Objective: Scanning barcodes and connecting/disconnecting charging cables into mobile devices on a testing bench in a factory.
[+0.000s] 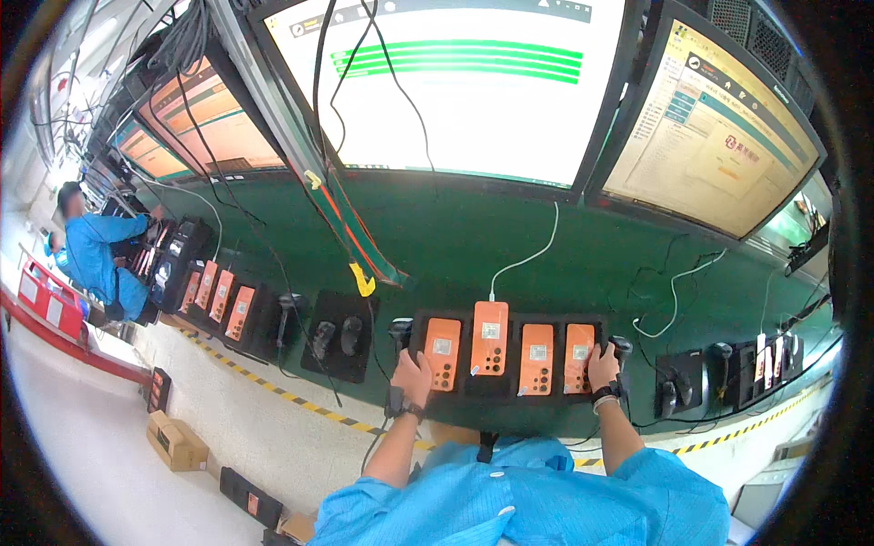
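A black tray [501, 411] lies before me with an orange row of phones in it, backs up, each with a pale label and dark round lenses. My left hand [414, 378] grips the tray's left end, fingers curled by the leftmost phone [442, 355]. At the other end my right hand [602, 368] grips the tray beside the rightmost phone [578, 358]. Between them are a third phone [535, 360] and a raised phone [490, 338], set farther back, with a white cable [525, 263] at its top edge. The undersides of my hands are hidden.
Monitors [455, 109] stand behind the green bench [437, 227]. Left of the tray lies a black mat [335, 337] with two dark mice; farther left is another phone tray [259, 314]. At right stands a tray of upright phones [769, 369]. Co-workers in blue [102, 241] are far left.
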Action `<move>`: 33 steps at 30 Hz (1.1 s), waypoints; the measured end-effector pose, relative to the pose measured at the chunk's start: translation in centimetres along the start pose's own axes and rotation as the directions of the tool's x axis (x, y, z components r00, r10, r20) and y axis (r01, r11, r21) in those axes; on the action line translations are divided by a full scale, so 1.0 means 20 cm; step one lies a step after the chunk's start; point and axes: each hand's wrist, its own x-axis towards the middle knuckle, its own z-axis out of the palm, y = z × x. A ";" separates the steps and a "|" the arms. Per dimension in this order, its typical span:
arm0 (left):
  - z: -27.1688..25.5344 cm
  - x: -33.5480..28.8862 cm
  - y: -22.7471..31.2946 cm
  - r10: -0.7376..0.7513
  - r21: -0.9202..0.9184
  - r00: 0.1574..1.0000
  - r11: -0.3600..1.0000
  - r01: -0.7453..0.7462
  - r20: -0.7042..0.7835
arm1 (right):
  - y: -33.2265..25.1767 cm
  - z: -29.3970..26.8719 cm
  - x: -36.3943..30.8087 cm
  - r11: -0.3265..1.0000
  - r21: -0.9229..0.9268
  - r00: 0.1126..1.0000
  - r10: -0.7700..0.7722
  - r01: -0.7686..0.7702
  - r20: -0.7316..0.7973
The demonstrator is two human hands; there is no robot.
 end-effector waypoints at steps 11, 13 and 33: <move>0.00 -0.01 0.02 -0.003 0.035 1.000 0.999 0.003 0.007 | -0.60 0.17 -0.12 0.562 0.353 0.648 -0.733 0.748 -0.206; -0.03 -0.01 0.04 -0.026 0.059 0.998 0.998 0.023 0.050 | -0.86 0.31 -0.14 0.582 0.381 0.677 -0.711 0.718 -0.190; -0.06 0.00 0.08 -0.025 0.070 0.999 0.997 0.022 0.046 | -1.09 0.34 -0.20 0.817 0.523 0.828 -0.457 0.245 0.326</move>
